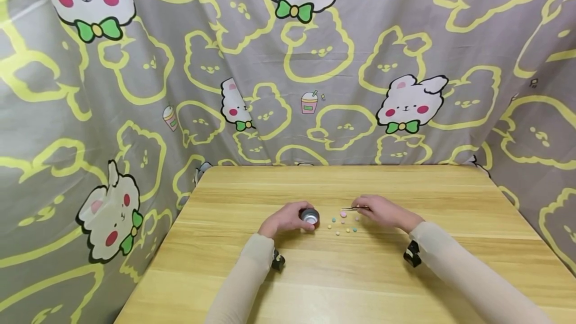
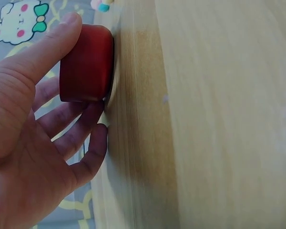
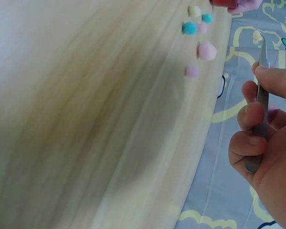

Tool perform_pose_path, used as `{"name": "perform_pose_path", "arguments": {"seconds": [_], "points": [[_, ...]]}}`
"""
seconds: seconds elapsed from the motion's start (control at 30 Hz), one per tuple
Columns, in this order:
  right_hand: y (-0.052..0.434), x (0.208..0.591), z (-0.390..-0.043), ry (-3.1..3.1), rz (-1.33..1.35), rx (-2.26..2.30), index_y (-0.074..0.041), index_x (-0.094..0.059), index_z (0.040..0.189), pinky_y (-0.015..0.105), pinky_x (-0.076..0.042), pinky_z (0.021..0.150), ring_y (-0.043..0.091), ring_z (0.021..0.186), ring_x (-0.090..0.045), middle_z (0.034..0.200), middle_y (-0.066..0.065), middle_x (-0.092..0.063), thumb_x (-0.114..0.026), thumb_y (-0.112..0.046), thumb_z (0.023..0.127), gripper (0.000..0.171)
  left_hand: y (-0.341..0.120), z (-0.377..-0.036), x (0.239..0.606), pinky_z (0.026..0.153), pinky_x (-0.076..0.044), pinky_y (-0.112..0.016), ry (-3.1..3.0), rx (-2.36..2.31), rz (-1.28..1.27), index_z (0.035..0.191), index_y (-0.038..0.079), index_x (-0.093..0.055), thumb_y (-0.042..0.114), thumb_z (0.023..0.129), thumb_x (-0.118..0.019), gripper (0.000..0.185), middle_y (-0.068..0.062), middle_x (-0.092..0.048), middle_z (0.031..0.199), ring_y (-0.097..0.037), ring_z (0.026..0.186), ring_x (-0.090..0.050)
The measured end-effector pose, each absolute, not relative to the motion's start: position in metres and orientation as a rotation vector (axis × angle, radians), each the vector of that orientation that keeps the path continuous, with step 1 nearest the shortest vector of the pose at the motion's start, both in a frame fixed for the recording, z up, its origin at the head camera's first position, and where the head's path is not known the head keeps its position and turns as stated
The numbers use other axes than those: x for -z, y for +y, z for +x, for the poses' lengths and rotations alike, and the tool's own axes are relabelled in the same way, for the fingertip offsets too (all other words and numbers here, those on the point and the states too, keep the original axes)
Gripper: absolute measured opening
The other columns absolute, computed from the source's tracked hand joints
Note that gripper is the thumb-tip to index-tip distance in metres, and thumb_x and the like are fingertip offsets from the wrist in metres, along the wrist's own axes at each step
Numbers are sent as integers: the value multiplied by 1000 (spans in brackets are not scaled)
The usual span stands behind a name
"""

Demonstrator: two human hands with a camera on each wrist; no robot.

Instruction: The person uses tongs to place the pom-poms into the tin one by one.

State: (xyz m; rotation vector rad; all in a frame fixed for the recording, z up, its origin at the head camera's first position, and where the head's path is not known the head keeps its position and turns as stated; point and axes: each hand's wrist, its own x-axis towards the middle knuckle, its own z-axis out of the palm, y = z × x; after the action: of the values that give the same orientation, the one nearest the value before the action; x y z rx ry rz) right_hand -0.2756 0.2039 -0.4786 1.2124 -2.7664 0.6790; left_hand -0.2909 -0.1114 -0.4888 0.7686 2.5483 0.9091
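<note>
Left hand: our left hand (image 1: 288, 218) wraps thumb and fingers (image 2: 62, 43) around the small red cup (image 2: 86, 64), clamped on its outer wall.
Red cup: it stands upright on the desk (image 1: 360, 274), about midway between the left and right edges and nearer the far edge than the near one; in the head view we see its metallic inside.
Right hand: our right hand (image 1: 382, 211) pinches the metal tweezers (image 3: 262, 102) between thumb and curled fingers, clamped on the shaft.
Tweezers: the tips point toward the cup and sit over the pellets; we cannot tell whether the tips are together or apart.
Pellets: small pastel pellets (image 1: 344, 221), pink, teal and yellow, lie scattered on the desk between our two hands, just beside the cup.
Surround: a grey cloth (image 1: 315, 89) printed with rabbits hangs behind the far edge and along both sides.
</note>
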Motion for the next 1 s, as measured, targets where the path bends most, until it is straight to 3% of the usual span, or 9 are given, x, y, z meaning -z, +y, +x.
{"name": "perform_pose_path", "arguments": {"seconds": [0.27, 1.0], "points": [[189, 471, -280, -2713, 1268, -693, -11, -63, 108, 30, -45, 66, 6, 76, -51, 92, -4, -57, -54, -7, 96, 16, -112, -292, 491, 85, -43, -28, 2535, -924, 770, 120, 19, -59, 30, 78, -78, 47, 6, -60, 109, -10, 97, -54], [142, 464, -289, -2712, 1364, -747, -9, -64, 106, 33, -46, 70, 10, 79, -53, 91, -2, -58, -56, -5, 94, 15, -112, -295, 490, 83, -43, -27, 2540, -936, 779, 116, 17, -60, 29, 77, -80, 45, 6, -61, 104, -10, 94, -55]]}}
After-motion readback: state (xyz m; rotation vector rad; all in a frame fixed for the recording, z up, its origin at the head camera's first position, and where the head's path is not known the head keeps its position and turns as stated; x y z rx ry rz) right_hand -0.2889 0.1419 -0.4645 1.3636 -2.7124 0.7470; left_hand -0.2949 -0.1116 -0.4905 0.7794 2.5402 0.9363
